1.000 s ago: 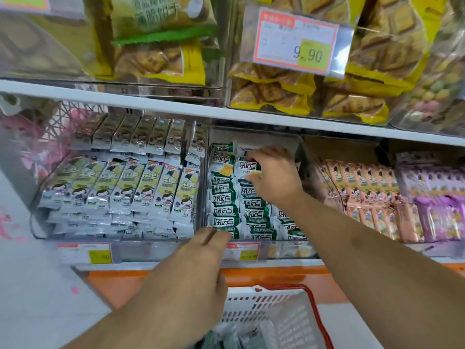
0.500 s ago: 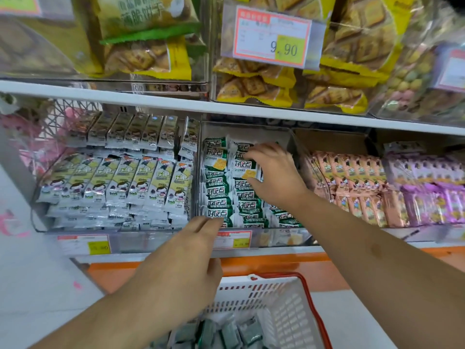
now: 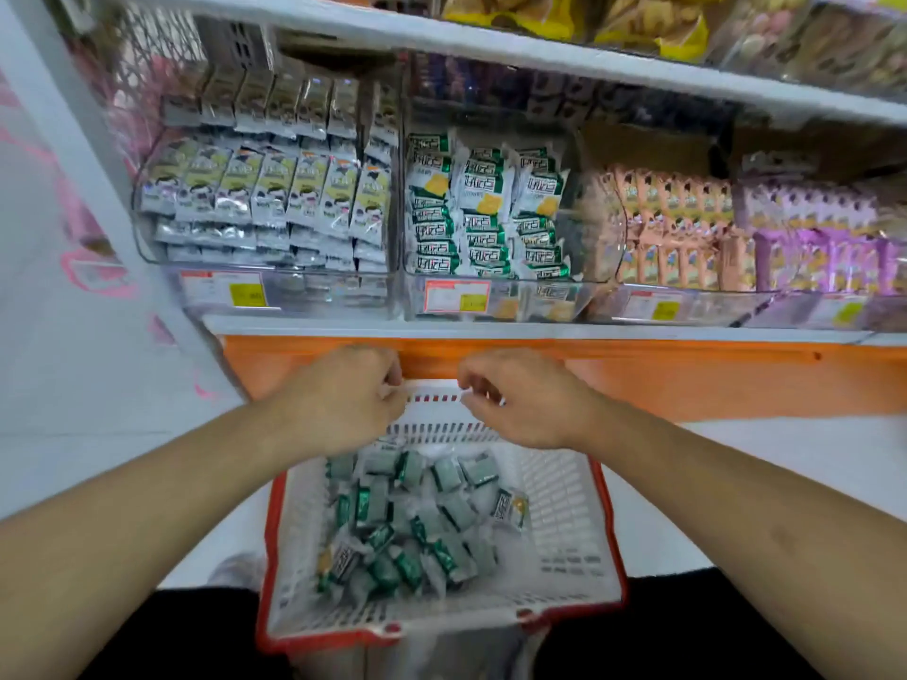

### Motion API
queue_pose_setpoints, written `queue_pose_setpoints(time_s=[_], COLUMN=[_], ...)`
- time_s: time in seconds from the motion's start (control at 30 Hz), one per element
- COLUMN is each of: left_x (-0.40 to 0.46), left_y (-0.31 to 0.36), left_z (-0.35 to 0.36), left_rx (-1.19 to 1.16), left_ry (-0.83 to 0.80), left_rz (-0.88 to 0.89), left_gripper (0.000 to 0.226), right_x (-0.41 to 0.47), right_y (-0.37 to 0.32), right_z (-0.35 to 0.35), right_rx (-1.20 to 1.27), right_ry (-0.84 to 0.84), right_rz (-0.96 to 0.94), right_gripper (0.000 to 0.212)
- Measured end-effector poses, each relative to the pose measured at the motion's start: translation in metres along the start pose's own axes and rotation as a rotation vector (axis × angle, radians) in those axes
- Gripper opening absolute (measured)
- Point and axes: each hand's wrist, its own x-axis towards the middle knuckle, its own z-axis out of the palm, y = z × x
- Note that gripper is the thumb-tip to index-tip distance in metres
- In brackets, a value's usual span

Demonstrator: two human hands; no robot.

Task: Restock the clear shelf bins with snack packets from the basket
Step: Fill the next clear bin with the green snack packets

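A white basket with a red rim (image 3: 564,503) stands low in front of me and holds several green-and-white snack packets (image 3: 417,527). My left hand (image 3: 351,400) and my right hand (image 3: 522,402) hover side by side over the basket's far rim. The fingers of both curl loosely downward and I see nothing held in them. Above, on the shelf, the middle clear bin (image 3: 495,301) holds the same green packets (image 3: 486,213), stacked in three columns.
To the left, another clear bin holds grey and yellow-green packets (image 3: 265,188); bins of pink packets (image 3: 672,228) and purple packets (image 3: 824,238) stand to the right. An orange panel (image 3: 687,380) runs under the shelf edge. Yellow biscuit bags (image 3: 589,17) fill the shelf above.
My right hand has left the middle bin and both hands have dropped to the basket's far rim. My view has tilted down, so the whole basket shows now.
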Motion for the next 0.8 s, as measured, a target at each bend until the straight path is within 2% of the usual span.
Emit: queue_pose_setpoints(time_s=[0.1, 0.2, 0.3, 0.37, 0.43, 0.53, 0.67, 0.7, 0.77, 0.8], left_x=[-0.001, -0.003, 0.002, 0.005, 0.009, 0.013, 0.015, 0.015, 0.016, 0.016], left_y=[-0.031, -0.065, -0.089, -0.091, -0.09, -0.097, -0.108, -0.108, -0.107, -0.107], left_z=[0.049, 0.089, 0.119, 0.13, 0.136, 0.146, 0.155, 0.154, 0.153, 0.152], left_rx=[0.062, 0.051, -0.075, -0.155, -0.145, -0.144, -0.158, -0.16, -0.152, -0.148], left_ry=[-0.134, -0.177, -0.202, -0.228, -0.252, -0.223, -0.213, -0.215, -0.219, -0.231], left_rz=[-0.201, -0.457, -0.613, -0.625, -0.622, -0.645, -0.639, -0.626, -0.62, -0.634], left_gripper=[0.053, 0.087, 0.112, 0.116, 0.113, 0.132, 0.14, 0.14, 0.141, 0.141], right_x=[-0.005, -0.006, -0.007, -0.008, -0.011, -0.014, -0.021, -0.023, -0.022, -0.021], right_y=[0.024, 0.054, 0.082, 0.094, 0.103, 0.111, 0.119, 0.118, 0.116, 0.115], right_z=[0.062, 0.119, 0.174, 0.205, 0.229, 0.253, 0.27, 0.268, 0.258, 0.252], right_rx=[-0.116, -0.081, -0.04, -0.026, -0.036, -0.044, -0.082, -0.094, -0.113, -0.109], right_ry=[-0.393, -0.608, -0.618, -0.597, -0.655, -0.661, -0.645, -0.656, -0.666, -0.655], right_rz=[0.197, 0.396, 0.523, 0.567, 0.588, 0.619, 0.62, 0.608, 0.575, 0.574], right_gripper=[0.03, 0.045, 0.053, 0.062, 0.073, 0.077, 0.059, 0.051, 0.02, 0.02])
